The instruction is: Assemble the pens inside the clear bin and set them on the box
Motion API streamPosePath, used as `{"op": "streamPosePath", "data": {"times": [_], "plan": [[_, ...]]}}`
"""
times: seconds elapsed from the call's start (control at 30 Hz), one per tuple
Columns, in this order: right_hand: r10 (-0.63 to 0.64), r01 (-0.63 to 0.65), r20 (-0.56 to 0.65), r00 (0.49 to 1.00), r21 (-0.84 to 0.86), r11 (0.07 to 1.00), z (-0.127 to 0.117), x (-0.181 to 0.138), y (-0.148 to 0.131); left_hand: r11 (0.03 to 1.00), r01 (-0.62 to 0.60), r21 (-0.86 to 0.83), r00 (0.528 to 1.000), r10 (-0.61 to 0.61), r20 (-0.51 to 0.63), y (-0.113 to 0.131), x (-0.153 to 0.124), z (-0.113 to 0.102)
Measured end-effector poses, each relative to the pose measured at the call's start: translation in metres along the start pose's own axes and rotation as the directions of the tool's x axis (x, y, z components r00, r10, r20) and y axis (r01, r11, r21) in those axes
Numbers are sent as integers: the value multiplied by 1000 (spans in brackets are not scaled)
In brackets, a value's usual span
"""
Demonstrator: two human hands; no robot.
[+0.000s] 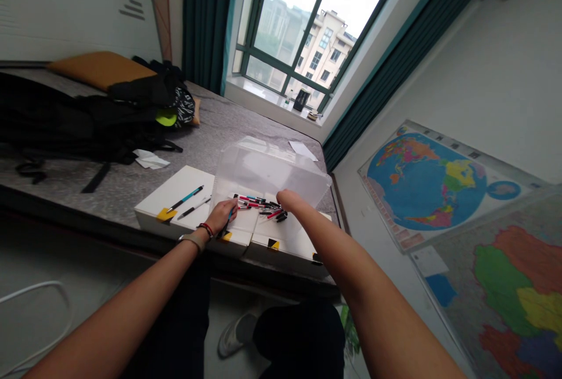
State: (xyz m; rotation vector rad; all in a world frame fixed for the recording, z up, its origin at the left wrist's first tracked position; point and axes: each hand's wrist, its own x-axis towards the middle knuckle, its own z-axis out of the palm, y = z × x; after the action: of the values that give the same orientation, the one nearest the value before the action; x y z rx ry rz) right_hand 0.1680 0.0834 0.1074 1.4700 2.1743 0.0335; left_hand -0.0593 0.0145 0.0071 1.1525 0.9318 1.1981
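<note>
My left hand (223,215) is closed around a blue-and-black pen (230,215), held over the white box tops. Beside it, a loose pile of pens (254,201) in red, black, blue and white lies on the same surface. My right hand (286,197) is at the right end of this pile; its fingers are hidden from view. Behind both hands a clear plastic bin (267,171) rises at a tilt. To the left, a blue pen (188,196) and a black-and-white pen (194,207) lie roughly parallel on a white box (158,194).
A grey stone-patterned table (211,115) carries the boxes. Black bags (88,121), a crumpled tissue (150,159) and a sheet of paper (302,150) are on it. A world map (430,174) hangs on the right wall; a white cable (57,283) lies at lower left.
</note>
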Motion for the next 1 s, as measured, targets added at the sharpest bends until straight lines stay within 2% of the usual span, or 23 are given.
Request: {"op": "streamPosePath", "data": {"times": [0.3, 0.43, 0.53, 0.57, 0.63, 0.73, 0.8, 0.9, 1.0], "plan": [[0, 0, 38, 999, 13, 1000, -12, 2, -8, 999, 6, -42, 1000, -6, 0, 1, -1, 0], [-127, 133, -51, 991, 147, 980, -17, 3, -25, 1000, -8, -25, 1000, 8, -8, 7, -4, 2], [-244, 236, 19, 970, 187, 954, -16, 3, -36, 1000, -4, -12, 1000, 4, -9, 7, -4, 1], [-238, 224, 61, 969, 176, 958, -15, 3, -37, 1000, -2, -9, 1000, 2, -10, 5, -3, 1], [-123, 113, 87, 989, 121, 986, -12, 4, -36, 1000, -5, -10, 1000, 5, -10, 0, -1, -1], [94, -92, -24, 995, 74, 993, -9, 6, -29, 999, -25, -22, 1000, 25, -3, -7, 2, -2], [125, -118, -73, 990, 93, 989, -10, 8, -24, 999, -26, -28, 1000, 26, 2, -9, 2, -3], [50, -45, -54, 997, 94, 995, -14, 8, -23, 1000, -1, -25, 1000, 1, 4, -6, 1, -2], [-130, 129, 15, 991, 79, 989, -15, 5, -29, 1000, 7, -16, 1000, -7, 3, -5, 0, -1]]}}
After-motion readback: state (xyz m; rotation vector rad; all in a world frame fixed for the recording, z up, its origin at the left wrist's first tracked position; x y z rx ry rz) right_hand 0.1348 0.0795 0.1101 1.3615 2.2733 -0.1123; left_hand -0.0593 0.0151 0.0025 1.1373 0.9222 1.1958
